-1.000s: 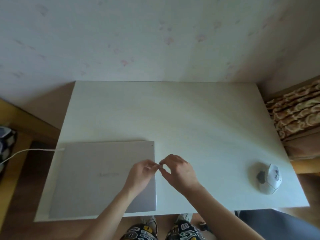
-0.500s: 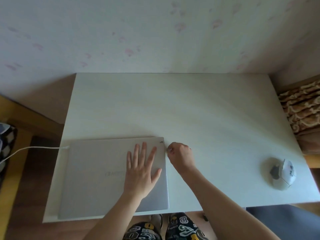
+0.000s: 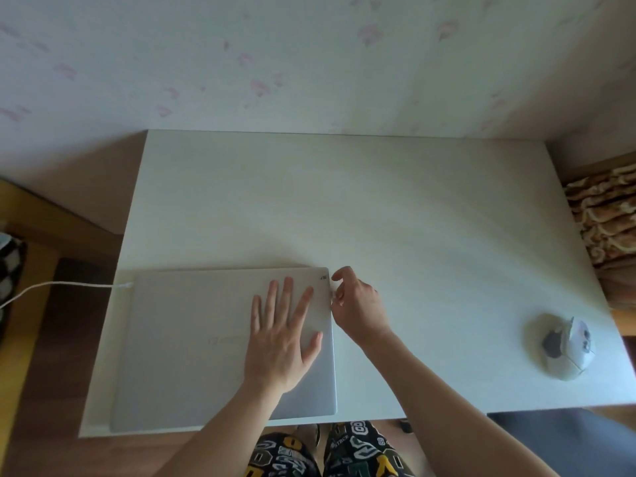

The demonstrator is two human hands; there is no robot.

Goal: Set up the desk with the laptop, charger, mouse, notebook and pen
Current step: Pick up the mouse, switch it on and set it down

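Now: closed laptop (image 3: 220,346) on the desk's (image 3: 395,215) near-left corner, both hands at it.

Left hand (image 3: 280,342) lies flat on the lid, fingers straight and spread. Right hand (image 3: 358,304) sits at the laptop's right edge, fingers curled, apparently pinching something small and pale there. White charger cable (image 3: 58,287) meets the laptop's left side; mouse (image 3: 568,349) rests far right.

Left hand (image 3: 280,342) flat, fingers (image 3: 287,292) spread; right hand (image 3: 358,309) curled, perhaps pinching.
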